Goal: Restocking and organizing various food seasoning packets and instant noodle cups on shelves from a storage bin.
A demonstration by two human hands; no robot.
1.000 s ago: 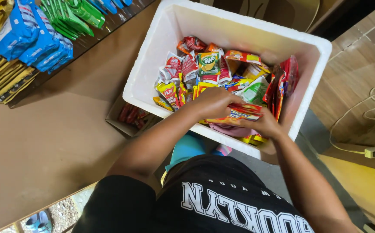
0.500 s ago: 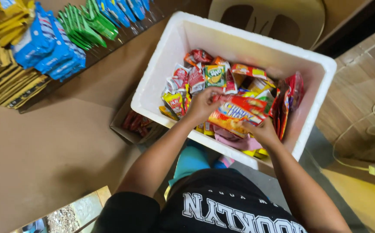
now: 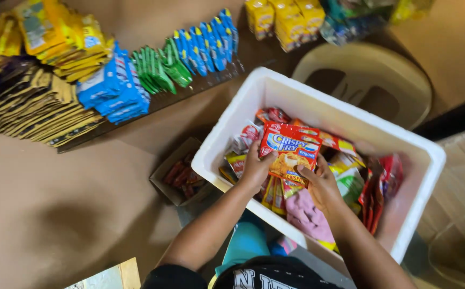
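A red and orange breading-mix sachet (image 3: 290, 151) is held between both hands above the white foam box (image 3: 275, 91). Left hand (image 3: 255, 168) is closed on its left edge, right hand (image 3: 323, 184) pinches its lower right corner. Long axis runs hand to hand; both hands equally near.
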